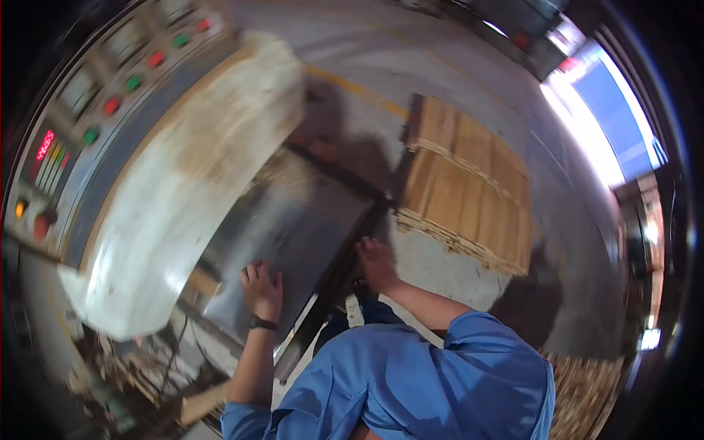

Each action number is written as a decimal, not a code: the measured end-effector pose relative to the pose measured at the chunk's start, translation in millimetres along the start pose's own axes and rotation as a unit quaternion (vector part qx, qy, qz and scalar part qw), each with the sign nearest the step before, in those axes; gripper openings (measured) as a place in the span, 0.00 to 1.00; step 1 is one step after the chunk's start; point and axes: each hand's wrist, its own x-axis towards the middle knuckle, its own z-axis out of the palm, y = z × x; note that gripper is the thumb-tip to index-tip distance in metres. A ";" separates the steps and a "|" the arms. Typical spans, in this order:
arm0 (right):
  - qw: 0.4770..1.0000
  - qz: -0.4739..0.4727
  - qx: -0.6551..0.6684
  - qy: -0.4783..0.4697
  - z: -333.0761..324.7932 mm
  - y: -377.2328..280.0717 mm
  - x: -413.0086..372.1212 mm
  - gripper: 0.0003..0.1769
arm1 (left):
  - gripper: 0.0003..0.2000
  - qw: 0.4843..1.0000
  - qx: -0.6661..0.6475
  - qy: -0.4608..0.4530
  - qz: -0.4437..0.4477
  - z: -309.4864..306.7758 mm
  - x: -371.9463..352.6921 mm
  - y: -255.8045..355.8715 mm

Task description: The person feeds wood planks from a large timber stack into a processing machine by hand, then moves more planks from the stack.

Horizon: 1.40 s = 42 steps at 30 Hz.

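Nearest, the person's blue short-sleeved work shirt fills the lower right, and both bare forearms reach away from it. The left hand, with a black wristwatch just behind it, lies palm down with its fingers a little spread on the near part of a flat grey metal sheet; it holds nothing. The right hand rests at the sheet's dark right edge. It is blurred, so I cannot tell whether its fingers lie flat or curl over that edge.

The sheet lies straight ahead, sloping away from the person, with its far left corner running under a large, worn, whitish curved drum on the left. As I judge it, the step in hand is a two-handed bracing or sliding of the sheet. Moving it would call for even pressure from both palms and for fingers kept clear of the gap at the drum.

Just right of the sheet and a little farther off stands a stack of pale thin wooden boards on the grey concrete floor. A yellow painted line crosses the floor behind them. At far left a grey control panel carries red and green buttons and a red digital readout.
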 end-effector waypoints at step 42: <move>0.584 0.722 -0.317 0.191 -402.4 63.4 -826.2 0.37 | 0.26 0.376 -0.357 -0.464 0.718 102.9 -411.2 772.6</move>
